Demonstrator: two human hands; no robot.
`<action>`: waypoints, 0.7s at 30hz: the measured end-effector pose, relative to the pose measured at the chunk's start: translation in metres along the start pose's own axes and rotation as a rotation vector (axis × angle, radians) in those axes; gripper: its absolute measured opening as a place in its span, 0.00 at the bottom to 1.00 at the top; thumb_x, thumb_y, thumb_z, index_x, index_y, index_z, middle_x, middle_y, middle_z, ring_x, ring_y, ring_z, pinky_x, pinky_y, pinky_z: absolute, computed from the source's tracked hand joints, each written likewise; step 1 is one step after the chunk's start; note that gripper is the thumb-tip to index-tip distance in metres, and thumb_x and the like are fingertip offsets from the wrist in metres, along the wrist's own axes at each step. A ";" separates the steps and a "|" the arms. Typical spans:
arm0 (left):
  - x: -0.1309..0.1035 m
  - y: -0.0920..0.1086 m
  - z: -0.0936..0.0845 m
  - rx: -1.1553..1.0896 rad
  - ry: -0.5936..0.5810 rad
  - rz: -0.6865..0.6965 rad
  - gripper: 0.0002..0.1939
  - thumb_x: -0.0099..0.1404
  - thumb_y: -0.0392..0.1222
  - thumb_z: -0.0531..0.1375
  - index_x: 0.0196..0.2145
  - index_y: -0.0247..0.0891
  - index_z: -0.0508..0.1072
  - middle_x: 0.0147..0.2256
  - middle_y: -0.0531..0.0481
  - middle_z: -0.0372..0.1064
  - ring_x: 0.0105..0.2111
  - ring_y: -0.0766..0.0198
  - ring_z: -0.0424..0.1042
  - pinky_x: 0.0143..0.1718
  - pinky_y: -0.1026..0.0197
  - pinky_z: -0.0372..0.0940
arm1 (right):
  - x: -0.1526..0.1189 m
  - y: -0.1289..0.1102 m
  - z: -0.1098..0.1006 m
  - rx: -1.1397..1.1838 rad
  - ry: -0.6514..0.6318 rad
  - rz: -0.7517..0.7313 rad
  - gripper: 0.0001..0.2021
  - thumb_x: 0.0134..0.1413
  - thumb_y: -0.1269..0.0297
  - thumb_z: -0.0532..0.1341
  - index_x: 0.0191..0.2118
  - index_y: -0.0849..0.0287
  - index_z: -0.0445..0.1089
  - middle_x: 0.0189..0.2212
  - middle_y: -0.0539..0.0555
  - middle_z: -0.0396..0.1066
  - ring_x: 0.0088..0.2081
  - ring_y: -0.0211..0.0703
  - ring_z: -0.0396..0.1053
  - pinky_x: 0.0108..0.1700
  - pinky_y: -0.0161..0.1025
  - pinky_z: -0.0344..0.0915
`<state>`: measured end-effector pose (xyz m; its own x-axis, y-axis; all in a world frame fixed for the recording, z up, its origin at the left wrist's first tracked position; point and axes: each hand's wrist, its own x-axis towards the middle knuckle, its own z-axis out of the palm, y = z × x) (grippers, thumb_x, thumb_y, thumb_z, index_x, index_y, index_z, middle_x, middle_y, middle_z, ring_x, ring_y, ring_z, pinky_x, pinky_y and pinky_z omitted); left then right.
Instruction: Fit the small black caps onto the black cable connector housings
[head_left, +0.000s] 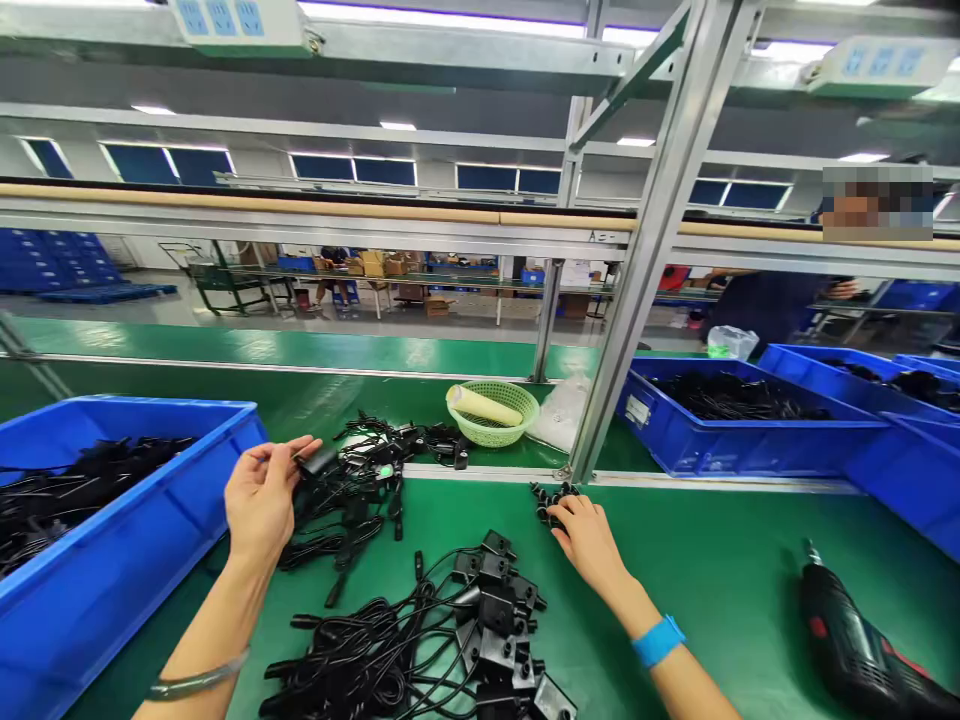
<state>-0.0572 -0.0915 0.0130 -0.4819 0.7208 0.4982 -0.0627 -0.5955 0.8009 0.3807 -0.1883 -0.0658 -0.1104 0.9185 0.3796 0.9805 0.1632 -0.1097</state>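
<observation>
Head view: progress looks partial. Black boxy plastic units with coiled cables (499, 605) sit heaped on the green tabletop (690, 560) in front of me; a looser tangle of black cables and connectors (356, 505) lies behind them. More black cabled stuff fills the blue plastic bin (150, 550) on my left. Can't tell finished from unfinished, so no count of what's left.

My left hand (262, 495): thumb and fingers nearly together at a small black cylindrical part (321, 462), by the tangle's left edge. Looks like a pinch, can't confirm. My right hand (589, 535): fingers slightly spread, curved over a small black-and-silvery cluster (541, 497), tips touching; grip can't be told.
</observation>
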 end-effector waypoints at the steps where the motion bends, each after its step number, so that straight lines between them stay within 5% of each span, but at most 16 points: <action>1: 0.005 0.013 0.001 -0.041 0.028 0.061 0.22 0.56 0.53 0.68 0.38 0.38 0.64 0.33 0.49 0.73 0.38 0.57 0.77 0.43 0.54 0.72 | 0.006 -0.004 0.002 -0.029 -0.012 -0.027 0.14 0.57 0.74 0.61 0.47 0.57 0.75 0.44 0.59 0.69 0.47 0.55 0.65 0.46 0.51 0.63; 4: 0.014 0.038 -0.002 0.150 -0.073 0.196 0.20 0.55 0.48 0.69 0.40 0.37 0.68 0.33 0.50 0.73 0.37 0.59 0.77 0.43 0.58 0.71 | 0.018 -0.013 0.012 -0.121 -0.023 -0.091 0.10 0.55 0.79 0.59 0.39 0.62 0.76 0.38 0.62 0.69 0.44 0.59 0.66 0.44 0.54 0.60; 7: 0.013 0.038 -0.016 0.476 -0.456 0.103 0.16 0.60 0.49 0.64 0.41 0.35 0.73 0.39 0.45 0.75 0.39 0.59 0.75 0.44 0.57 0.70 | 0.023 -0.014 0.023 -0.185 -0.009 -0.128 0.15 0.56 0.83 0.52 0.33 0.65 0.74 0.34 0.63 0.69 0.40 0.59 0.68 0.42 0.53 0.59; 10: -0.001 0.028 -0.031 0.689 -0.851 0.056 0.15 0.63 0.39 0.56 0.46 0.37 0.74 0.45 0.44 0.74 0.44 0.57 0.73 0.47 0.55 0.68 | 0.023 -0.010 0.031 -0.188 0.008 -0.160 0.14 0.56 0.82 0.52 0.31 0.64 0.74 0.33 0.63 0.69 0.38 0.55 0.68 0.41 0.51 0.59; 14: -0.036 0.012 -0.041 0.842 -1.203 0.169 0.31 0.51 0.23 0.52 0.51 0.43 0.74 0.52 0.49 0.71 0.53 0.58 0.68 0.58 0.53 0.61 | 0.019 -0.008 0.029 -0.074 0.051 -0.179 0.09 0.62 0.72 0.54 0.37 0.58 0.72 0.39 0.59 0.68 0.40 0.49 0.66 0.40 0.46 0.61; 17: -0.054 0.000 -0.039 0.900 -1.215 0.247 0.27 0.57 0.24 0.53 0.51 0.43 0.73 0.52 0.48 0.69 0.54 0.57 0.66 0.58 0.52 0.61 | 0.013 -0.009 0.023 0.249 0.056 -0.136 0.12 0.68 0.58 0.50 0.41 0.56 0.69 0.45 0.56 0.66 0.45 0.45 0.66 0.45 0.42 0.65; 21: -0.040 -0.018 -0.022 1.029 -0.986 0.275 0.17 0.71 0.32 0.50 0.50 0.39 0.74 0.48 0.45 0.71 0.50 0.57 0.68 0.54 0.54 0.63 | -0.004 -0.007 0.024 0.650 -0.032 0.086 0.23 0.63 0.40 0.51 0.46 0.54 0.68 0.46 0.54 0.67 0.44 0.41 0.67 0.46 0.35 0.67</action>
<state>-0.0556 -0.1175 -0.0286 0.4373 0.8268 0.3539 0.7781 -0.5452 0.3121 0.3703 -0.1844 -0.0882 -0.0502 0.9467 0.3182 0.6893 0.2634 -0.6749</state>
